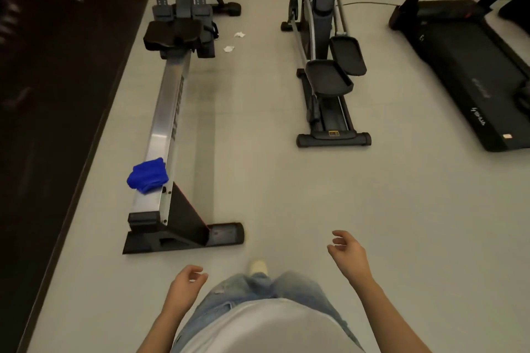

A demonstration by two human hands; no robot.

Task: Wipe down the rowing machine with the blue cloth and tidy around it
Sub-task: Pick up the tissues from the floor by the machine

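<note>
Both your left hand [186, 281] and right hand [345, 249] hang loose, holding nothing; blue cloth [147, 175] overhangs the rail [165, 112] at lower left (a careless grab could drop it).

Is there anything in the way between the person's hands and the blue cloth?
Nothing visible. The blue cloth lies uncovered on the rowing machine's rail. Both the left hand and right hand hang empty over bare floor short of it.

Single head view; looks forward and down over floor [286, 180]; rowing machine [169, 100] ahead-left, near.
</note>
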